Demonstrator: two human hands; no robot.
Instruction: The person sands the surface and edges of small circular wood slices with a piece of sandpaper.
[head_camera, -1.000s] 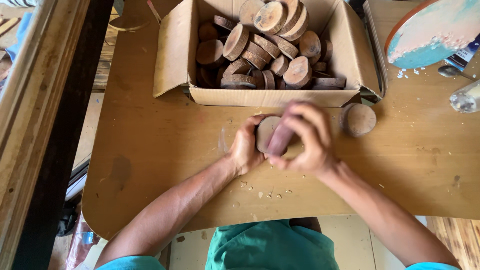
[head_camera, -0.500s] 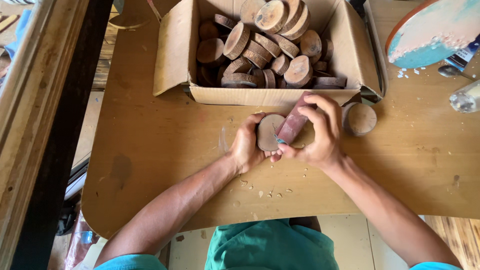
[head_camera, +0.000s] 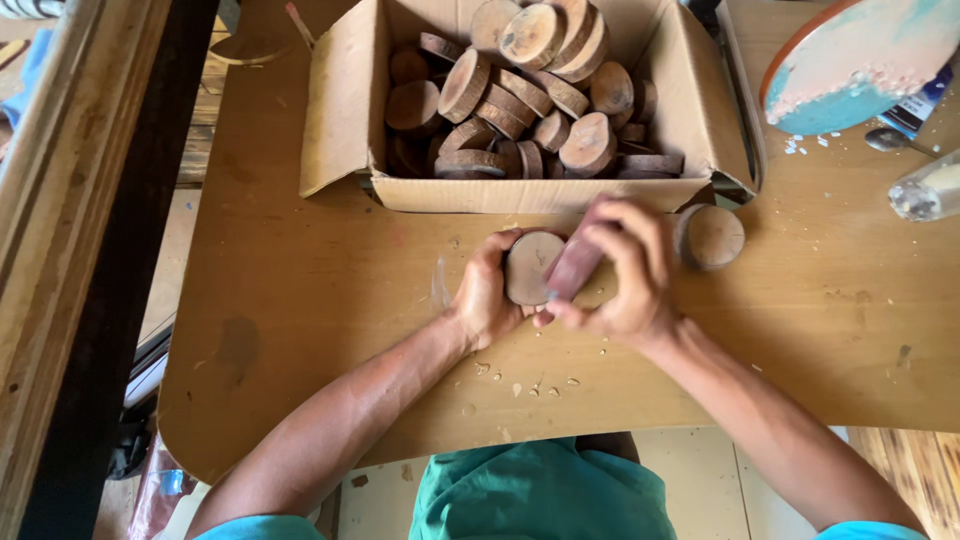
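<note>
Head view: my two hands work one wooden disc on the table, just in front of the box.

My left hand is curled shut around the left edge of a round wood slice, holding it tilted with its pale cut face up toward me. My right hand is closed on a reddish-brown sanding block, whose lower end lies against the slice's right side. Both sit near the middle of the wooden table. At 12 o'clock from the slice, just beyond it, stands an open cardboard box heaped with wood slices. At 3 o'clock, just past my right hand, a second loose disc lies flat. Pale chips scatter at 6 o'clock. At 2 o'clock, well apart, rests a round board with blue paint.
</note>
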